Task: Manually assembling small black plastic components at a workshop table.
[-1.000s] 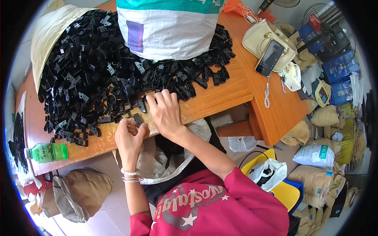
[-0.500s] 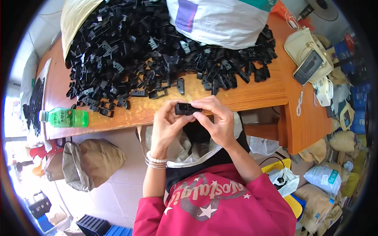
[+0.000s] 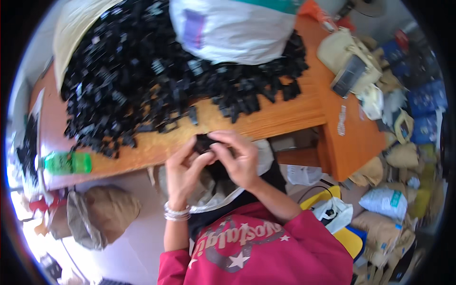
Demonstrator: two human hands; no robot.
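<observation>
Between my two hands, just off the table's front edge, is a small black plastic part [image 3: 203, 143], blurred by motion. My left hand [image 3: 184, 165] grips its left side, thumb against the near face. On its right side the thumb and fingers of my right hand [image 3: 237, 156] are closed. Fingers hide much of the part. Beyond them a large heap of similar black plastic parts [image 3: 123, 80] covers the far side of the table. One loose black part [image 3: 193, 115] lies at the heap's near edge. Below my hands an open whitish sack [image 3: 228, 199] is in my lap.
A white woven sack [image 3: 237, 33] lies over the heap. On the wooden table [image 3: 294, 113] a green bottle [image 3: 69, 163] lies at the left. At the right are a cream bag [image 3: 337, 50] and a phone [image 3: 349, 77]. Brown sacks [image 3: 109, 211] stand on the floor.
The whole view has shifted and tilted, with the table and heap now further left. Both hands still hold the black part, which has turned a little between the fingers.
</observation>
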